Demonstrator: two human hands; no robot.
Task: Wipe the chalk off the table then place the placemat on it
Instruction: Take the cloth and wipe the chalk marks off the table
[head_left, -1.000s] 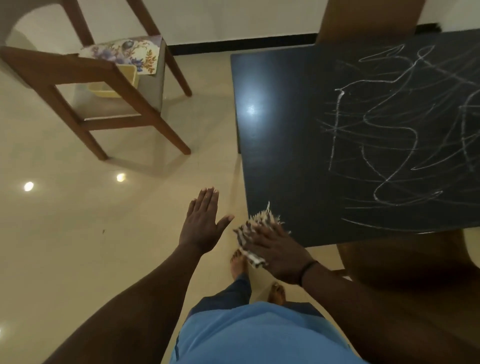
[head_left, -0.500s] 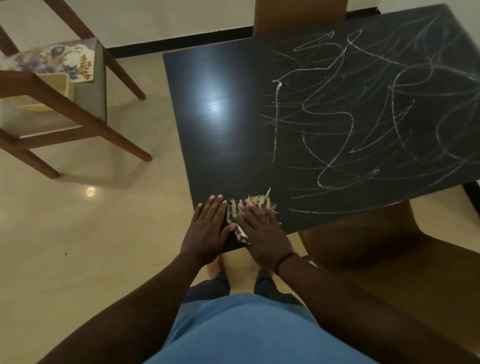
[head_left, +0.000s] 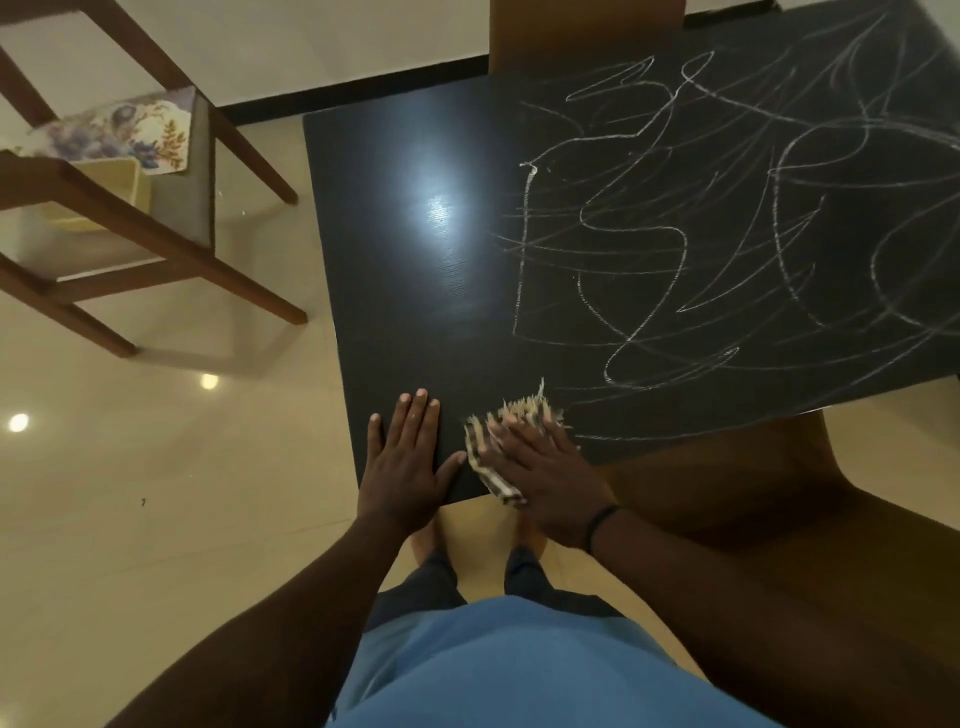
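Note:
A black table (head_left: 436, 291) fills the upper right, its right half covered in white chalk scribbles (head_left: 701, 234). At its near left corner my right hand (head_left: 540, 467) presses flat on a striped, fringed cloth (head_left: 506, 441) lying on the tabletop. My left hand (head_left: 405, 457) rests beside it, fingers straight, palm down on the table's corner. The floral placemat (head_left: 119, 132) lies on the seat of a wooden chair at the upper left, over a pale yellow tub (head_left: 111, 182).
The wooden chair (head_left: 156, 244) stands on the tiled floor left of the table. A brown chair (head_left: 779, 519) is at the table's near right side, another chair back (head_left: 582, 36) at the far edge. My bare feet are below the table's corner.
The view shifted toward the table. My left hand came down from the air onto the table corner, and my right hand slid the cloth slightly right along the near edge.

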